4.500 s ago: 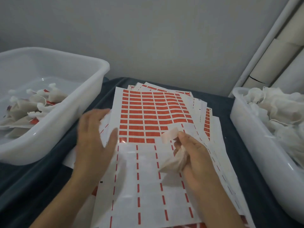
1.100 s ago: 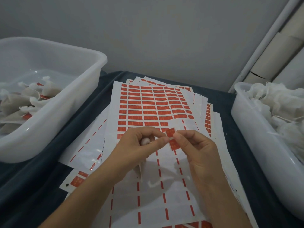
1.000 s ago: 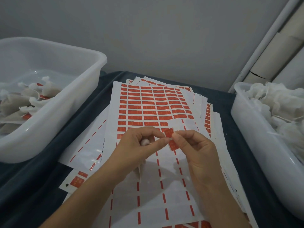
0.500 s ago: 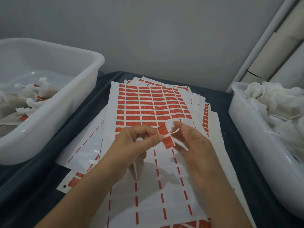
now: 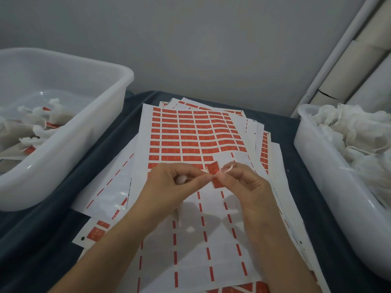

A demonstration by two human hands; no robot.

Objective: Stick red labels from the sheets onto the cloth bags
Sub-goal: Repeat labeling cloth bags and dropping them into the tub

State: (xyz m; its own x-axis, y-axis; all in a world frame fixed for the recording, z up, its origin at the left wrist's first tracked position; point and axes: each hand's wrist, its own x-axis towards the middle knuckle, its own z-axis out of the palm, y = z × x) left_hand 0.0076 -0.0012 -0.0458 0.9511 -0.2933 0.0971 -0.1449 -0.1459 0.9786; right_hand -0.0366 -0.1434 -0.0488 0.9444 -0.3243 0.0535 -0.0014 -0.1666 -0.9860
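Observation:
Above the top label sheet, whose far half holds rows of red labels and whose near half is peeled bare, my two hands meet. My left hand grips a small cloth bag, mostly hidden inside the fist with an end hanging below. A red label sits across the bag's drawstring between my fingertips. My right hand pinches the label's right side, with a loop of string sticking up.
More label sheets lie fanned underneath on the dark blue cloth. A white tub on the left holds labelled bags. A white tub on the right is heaped with plain cloth bags. Rolls lean in the right corner.
Earlier my right hand held the bag over the sheet while my left hand lay flat. The bag now sits in my left hand and the label is folded over its string.

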